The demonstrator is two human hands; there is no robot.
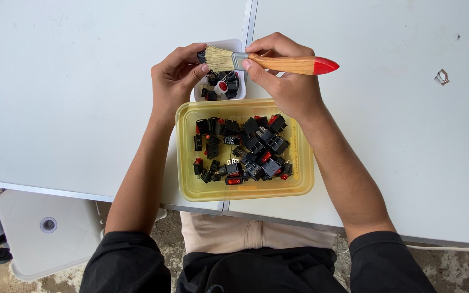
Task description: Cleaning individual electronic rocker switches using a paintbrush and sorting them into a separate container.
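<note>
My right hand grips a paintbrush by its wooden handle, which ends in a red tip pointing right. Its pale bristles point left and touch a small black switch pinched in the fingers of my left hand. Both hands hover over a small white container holding several black switches. Just in front of it sits a yellow translucent tray filled with several black and red rocker switches.
Two white tabletops meet at a seam running under the containers. A white stool stands below the table's near edge at left. The right tabletop has a small chipped mark.
</note>
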